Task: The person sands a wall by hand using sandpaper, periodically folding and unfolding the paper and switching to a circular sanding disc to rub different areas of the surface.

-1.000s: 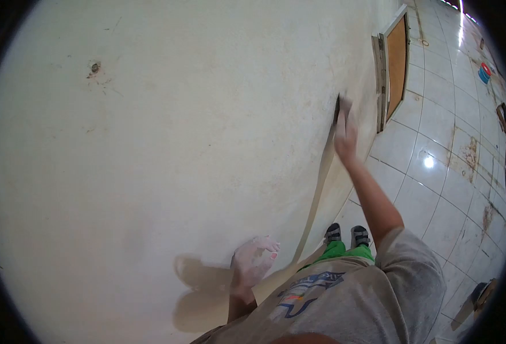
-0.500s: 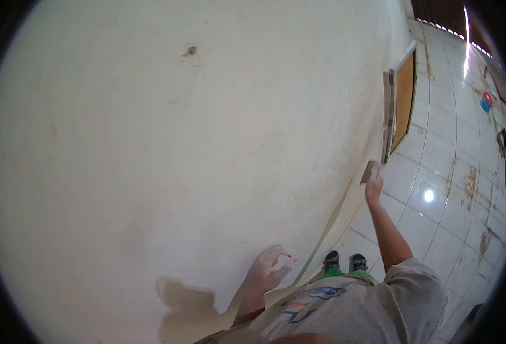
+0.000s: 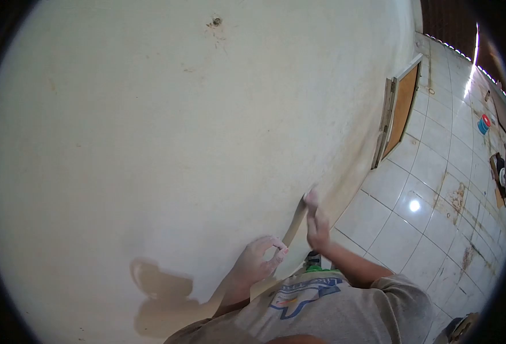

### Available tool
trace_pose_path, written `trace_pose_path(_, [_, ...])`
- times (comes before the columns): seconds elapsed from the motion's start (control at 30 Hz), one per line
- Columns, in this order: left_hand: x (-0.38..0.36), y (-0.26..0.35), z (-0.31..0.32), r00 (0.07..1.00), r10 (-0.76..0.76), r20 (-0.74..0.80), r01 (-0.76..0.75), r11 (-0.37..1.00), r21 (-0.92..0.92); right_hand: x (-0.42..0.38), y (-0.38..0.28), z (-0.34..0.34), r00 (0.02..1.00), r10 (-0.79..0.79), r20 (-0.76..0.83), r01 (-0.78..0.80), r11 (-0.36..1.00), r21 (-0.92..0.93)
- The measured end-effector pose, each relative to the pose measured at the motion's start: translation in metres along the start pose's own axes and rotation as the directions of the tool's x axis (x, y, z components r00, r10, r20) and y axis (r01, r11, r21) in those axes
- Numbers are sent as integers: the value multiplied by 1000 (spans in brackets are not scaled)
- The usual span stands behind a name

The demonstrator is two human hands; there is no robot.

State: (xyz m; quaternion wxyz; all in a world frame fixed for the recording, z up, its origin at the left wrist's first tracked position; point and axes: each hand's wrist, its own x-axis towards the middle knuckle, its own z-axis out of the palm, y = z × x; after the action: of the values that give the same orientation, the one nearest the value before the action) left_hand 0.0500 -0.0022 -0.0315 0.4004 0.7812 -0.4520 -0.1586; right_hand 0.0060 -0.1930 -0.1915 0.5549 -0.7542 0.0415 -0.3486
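Observation:
White dust coats both my hands. My right hand (image 3: 317,226) is against the cream wall (image 3: 178,143), low and to the right, its fingers pointing up along the surface. A dark edge of the sandpaper (image 3: 305,197) shows by its fingertips; the hand and blur hide the rest. My left hand (image 3: 260,258) is beside the wall at the lower middle, thumb and forefinger curled into a ring with their tips together. Whether anything small is pinched there, I cannot make out.
A framed brown panel (image 3: 403,109) leans on the wall at the right, with wooden strips beside it. White floor tiles (image 3: 402,200) carry brown stains. A red and blue container (image 3: 484,124) stands farther off. A dark hole (image 3: 216,22) marks the upper wall.
My right hand has swung left with the sandpaper, from out over the tiles near the panel to the wall close to my left hand. My left hand keeps its curled shape. The view has shifted slightly.

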Motion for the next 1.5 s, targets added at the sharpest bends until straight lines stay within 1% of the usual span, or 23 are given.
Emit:
trace_pose_path(0.03, [1, 2, -1, 1000, -5, 1, 5, 1000, -6, -18, -11, -2, 992, 85, 90, -98, 985, 141])
trace_pose_path(0.07, [3, 3, -1, 1000, -6, 1, 6, 1000, -13, -35, 7, -3, 984, 45, 172, -48, 999, 12])
trace_pose_path(0.17, [5, 6, -2, 999, -31, 36, 30, 999, 33, -48, 31, -39, 866, 441, 237, -473, 875, 100])
trace_pose_path(0.23, [2, 0, 1, 1000, -1, 15, 0, 1000, 27, -44, 75, -70, 758, 649, -67, -648, 761, 46])
trace_pose_path(0.27, [3, -2, 1, 1000, 18, 4, -18, 999, 28, -28, 84, -88, 790, 549, -274, -554, 830, 65])
trace_pose_path(0.3, [3, -1, 0, 1000, 20, -8, -20, 999, 25, -2, 86, -103, 773, 426, -470, -453, 889, 63])
trace_pose_path(0.37, [1, 6, 0, 1000, 15, -25, -15, 1000, 14, 58, 61, -141, 774, 404, -488, -329, 915, 236])
trace_pose_path(0.43, [2, 4, 1, 999, 25, -28, -25, 1000, 17, 102, 86, -158, 752, 164, -638, -137, 986, 92])
trace_pose_path(0.5, [2, 4, 3, 999, 17, -30, -16, 999, 38, 141, 115, -165, 712, 106, -694, -224, 971, -82])
trace_pose_path(0.57, [3, 5, 3, 999, -10, -31, 12, 996, 84, 161, 49, -147, 738, 413, -534, -421, 900, 113])
trace_pose_path(0.63, [1, 7, 5, 999, -17, -46, 22, 995, 99, 152, 53, -108, 840, 419, -344, -377, 908, 186])
trace_pose_path(0.67, [1, 8, 5, 998, -17, -57, 24, 994, 108, 140, 49, -81, 909, 98, -406, -100, 995, 17])
trace_pose_path(0.7, [-1, 9, 4, 998, -8, -69, 13, 997, 76, 122, 41, -55, 881, -238, -408, 185, 969, -165])
trace_pose_path(0.77, [-5, 11, 2, 995, 17, -100, -16, 1000, 12, 84, 8, -29, 891, -356, -280, 298, 926, -230])
trace_pose_path(0.83, [-1, 18, -2, 997, -8, -74, 7, 1000, -22, 39, 11, -12, 946, -291, -142, 261, 945, -198])
trace_pose_path(0.93, [-7, 10, 9, 991, 11, -130, -29, 990, -135, 12, 41, -6, 966, -200, -163, 177, 973, -145])
trace_pose_path(0.97, [-5, 5, 9, 992, 21, -123, -38, 989, -139, 21, 48, -9, 961, -163, -223, 138, 983, -122])
trace_pose_path(1.07, [2, 5, 1, 1000, 7, -9, -7, 997, -72, 67, 64, -31, 919, -30, -393, 11, 999, -50])
trace_pose_path(1.13, [3, 3, 1, 999, 45, -17, -46, 998, -49, 97, 69, -49, 869, 74, -489, -76, 997, 15])
trace_pose_path(1.23, [5, 8, -1, 997, 75, -29, -76, 996, -37, 154, 77, -76, 818, 84, -570, -110, 994, -12])
trace_pose_path(1.37, [7, 14, 1, 997, 46, -54, -46, 999, -2, 172, -11, -66, 781, -139, -609, 88, 990, -113])
trace_pose_path(1.43, [13, 15, 0, 998, 45, -36, -45, 999, 7, 149, -22, -42, 741, -414, -529, 406, 903, -139])
trace_pose_path(1.5, [11, 15, 3, 999, 42, -29, -43, 998, -36, 108, -25, -28, 777, -498, -385, 430, 867, -252])
